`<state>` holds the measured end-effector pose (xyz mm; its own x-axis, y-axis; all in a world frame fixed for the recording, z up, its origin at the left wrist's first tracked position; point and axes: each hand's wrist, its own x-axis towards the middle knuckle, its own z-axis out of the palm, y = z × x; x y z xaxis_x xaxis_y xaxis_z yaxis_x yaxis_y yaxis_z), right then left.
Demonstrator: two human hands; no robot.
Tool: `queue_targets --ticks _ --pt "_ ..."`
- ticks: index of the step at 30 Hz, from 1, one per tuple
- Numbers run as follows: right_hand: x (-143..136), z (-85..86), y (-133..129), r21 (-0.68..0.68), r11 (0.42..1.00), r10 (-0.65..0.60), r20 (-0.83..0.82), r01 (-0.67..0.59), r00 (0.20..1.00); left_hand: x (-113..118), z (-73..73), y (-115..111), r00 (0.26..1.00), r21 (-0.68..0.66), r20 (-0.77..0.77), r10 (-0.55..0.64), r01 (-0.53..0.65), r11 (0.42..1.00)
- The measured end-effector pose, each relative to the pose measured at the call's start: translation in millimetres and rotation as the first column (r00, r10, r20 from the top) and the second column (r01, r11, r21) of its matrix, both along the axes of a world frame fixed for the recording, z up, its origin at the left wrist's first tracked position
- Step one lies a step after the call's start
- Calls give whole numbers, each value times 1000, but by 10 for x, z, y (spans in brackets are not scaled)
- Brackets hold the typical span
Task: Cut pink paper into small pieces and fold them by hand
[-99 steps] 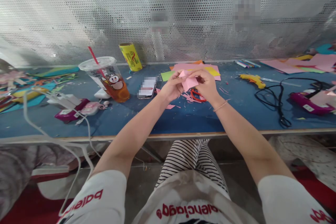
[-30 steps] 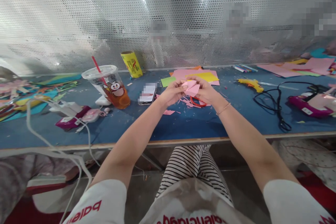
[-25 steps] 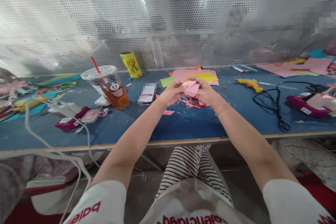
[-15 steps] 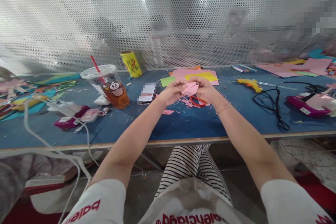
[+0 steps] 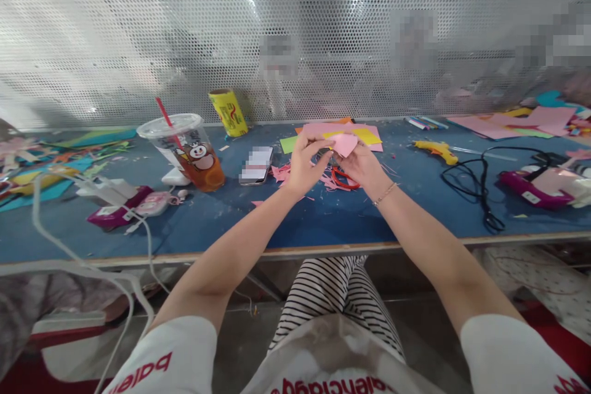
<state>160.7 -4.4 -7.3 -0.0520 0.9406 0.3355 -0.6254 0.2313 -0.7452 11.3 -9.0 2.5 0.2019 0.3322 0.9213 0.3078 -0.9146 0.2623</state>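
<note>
The small pink paper (image 5: 345, 144) is pale with pointy corners. The right hand (image 5: 364, 167) pinches it; the left hand (image 5: 305, 165) has finger and thumb spread.

- Blue table (image 5: 327, 231), front strip: low passage.
- Right hand (image 5: 362, 167) to black cable (image 5: 482, 194): open gap; glue gun (image 5: 438, 150) at far side.
- Left: phone (image 5: 256, 166), then tall cup (image 5: 197, 159) obstruct sideways reach.
- Back: perforated panel (image 5: 323, 18) bars passage.
</note>
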Motion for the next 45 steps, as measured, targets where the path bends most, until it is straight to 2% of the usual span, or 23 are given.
queue_targets --ticks 5,11,21,27,33,39,42,45 --pt "-34 5 0 19 1000 -10 -37 10 999 26 -53 1 999 65 -29 37 -35 997" --pt "-95 39 -22 -13 998 -64 -88 63 994 25 -110 60 996 75 -58 66 -62 995" --pt "-129 30 -42 -15 985 -170 -33 169 985 61 -127 37 992 -52 -91 90 -95 994" --pt "-148 28 -37 -26 975 -221 -2 221 975 67 -114 36 997 -147 -10 72 -73 986" --pt "-147 13 -9 52 969 -244 43 242 969 90 -114 31 993 -275 105 -55 82 958" --pt "-177 -3 -4 139 930 -360 140 341 923 123 -141 54 967 -372 198 -162 227 900" --pt "-187 -13 -19 193 900 -424 179 391 888 148 -158 56 926 -437 306 -219 341 832" --pt "-178 -12 -59 244 860 -501 233 448 834 185 -166 37 856 -512 443 -266 485 708"
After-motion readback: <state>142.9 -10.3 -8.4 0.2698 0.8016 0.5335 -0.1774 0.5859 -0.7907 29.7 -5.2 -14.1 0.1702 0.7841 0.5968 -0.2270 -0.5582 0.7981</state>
